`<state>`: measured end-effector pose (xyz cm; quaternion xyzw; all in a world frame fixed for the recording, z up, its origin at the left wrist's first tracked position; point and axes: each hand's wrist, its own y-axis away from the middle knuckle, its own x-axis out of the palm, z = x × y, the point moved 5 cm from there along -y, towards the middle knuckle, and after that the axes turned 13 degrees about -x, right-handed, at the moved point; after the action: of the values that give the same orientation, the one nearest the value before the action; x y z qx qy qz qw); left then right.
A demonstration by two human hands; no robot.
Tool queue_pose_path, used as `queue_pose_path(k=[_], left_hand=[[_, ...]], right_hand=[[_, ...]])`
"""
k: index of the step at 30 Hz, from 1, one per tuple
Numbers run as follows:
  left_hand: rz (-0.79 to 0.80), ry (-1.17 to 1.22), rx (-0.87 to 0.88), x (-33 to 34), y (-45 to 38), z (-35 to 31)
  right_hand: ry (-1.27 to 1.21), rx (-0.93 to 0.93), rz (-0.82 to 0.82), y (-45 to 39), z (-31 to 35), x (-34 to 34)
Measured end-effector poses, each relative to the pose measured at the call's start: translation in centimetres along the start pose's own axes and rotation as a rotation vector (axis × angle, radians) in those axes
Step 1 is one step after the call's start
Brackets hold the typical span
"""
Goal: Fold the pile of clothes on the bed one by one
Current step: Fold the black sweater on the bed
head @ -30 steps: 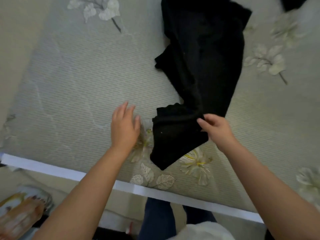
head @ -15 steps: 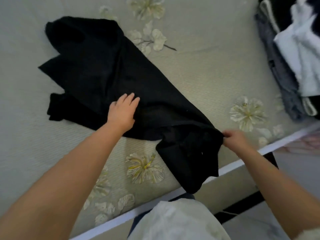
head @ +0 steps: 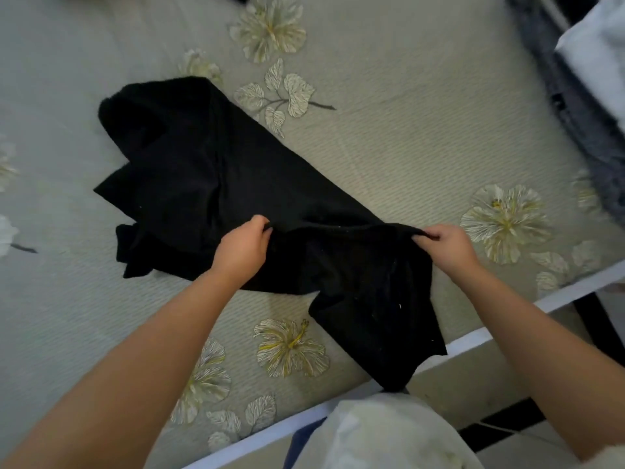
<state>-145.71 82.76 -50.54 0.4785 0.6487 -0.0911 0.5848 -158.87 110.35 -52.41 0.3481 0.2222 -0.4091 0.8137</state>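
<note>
A black garment (head: pixel 209 184) lies crumpled across the pale green floral bed (head: pixel 389 137), running from the upper left down to the bed's near edge. My left hand (head: pixel 241 247) pinches its upper edge near the middle. My right hand (head: pixel 446 245) pinches the same edge farther right. The cloth between the two hands is lifted and stretched. A flap of the garment hangs over the bed's white edge below my right hand.
A pile of clothes (head: pixel 581 79), dark grey and white, sits at the bed's upper right corner. The white bed edge (head: pixel 473 336) runs diagonally along the bottom right, with floor beyond it. My white shirt fills the bottom centre.
My left hand went from resting flat on the garment to pinching its edge. My right hand kept its grip and the cloth between the hands is now raised. The view shifted.
</note>
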Motion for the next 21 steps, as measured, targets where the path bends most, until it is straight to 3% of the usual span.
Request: queue_pose_path(k=[3,7,10,13,16,21], left_hand=[[-0.002,0.13,0.056,-3.9,-0.5,-3.7],[-0.13,0.485,-0.077,-12.2,-1.2,-6.8],[-0.041,0.664,-0.078,-18.1,-0.4,-9.1],[0.012,0.594,-0.067,-24.0,1.5,-10.8],[-0.274,0.415,0.032,-31.0,4.6,-12.2],[-0.625,0.508,0.087,-41.3,11.9,-11.7]], right_hand=[[-0.037,-0.043,0.002,-1.5,3.5,-2.3],[-0.072,-0.16,-0.009,-4.9,10.9,-7.3],[-0.046,-0.286,0.061,-6.1,17.5,-10.9],[0.039,-0.446,0.001,-5.5,24.6,-15.2],[0.15,-0.627,-0.154,-3.5,31.6,-19.6],[0.116,-0.861,-0.461,2.9,39.7,-26.3]])
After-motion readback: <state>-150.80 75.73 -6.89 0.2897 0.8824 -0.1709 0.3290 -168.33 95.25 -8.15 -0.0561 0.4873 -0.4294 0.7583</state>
